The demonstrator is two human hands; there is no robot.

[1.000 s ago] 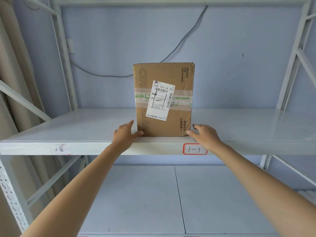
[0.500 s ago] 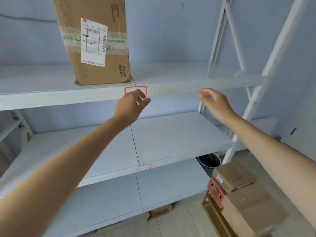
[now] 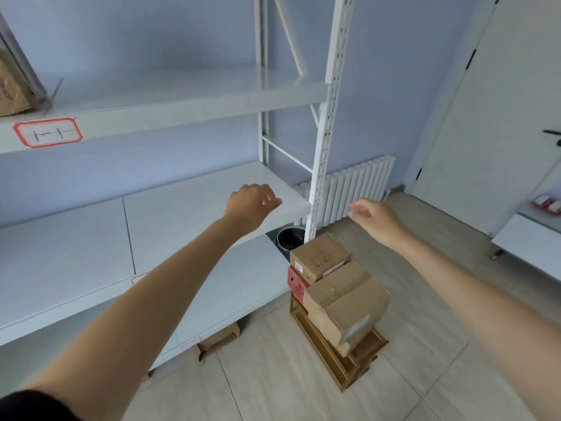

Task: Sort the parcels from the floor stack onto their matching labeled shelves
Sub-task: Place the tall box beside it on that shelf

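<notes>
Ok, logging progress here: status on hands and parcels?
Left hand and right hand empty, above floor stack. One parcel on top shelf. Nothing in the way.

Pale grey metal shelves [image 3: 182, 98] are set against a lilac-blue wall [image 3: 151, 31]. A red-bordered white label [image 3: 47, 132] is seen upper left. Brown cardboard parcels [image 3: 346, 302] and one red box [image 3: 297, 282] are stacked lower right on beige floor tiles [image 3: 409, 375].

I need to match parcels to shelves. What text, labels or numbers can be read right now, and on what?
Red-bordered label on the upper shelf's front edge: handwritten "1-1".
White sticker on the top box of the floor stack: too small to read.
Labels on the lower shelf edges: blurred, unreadable.
</notes>
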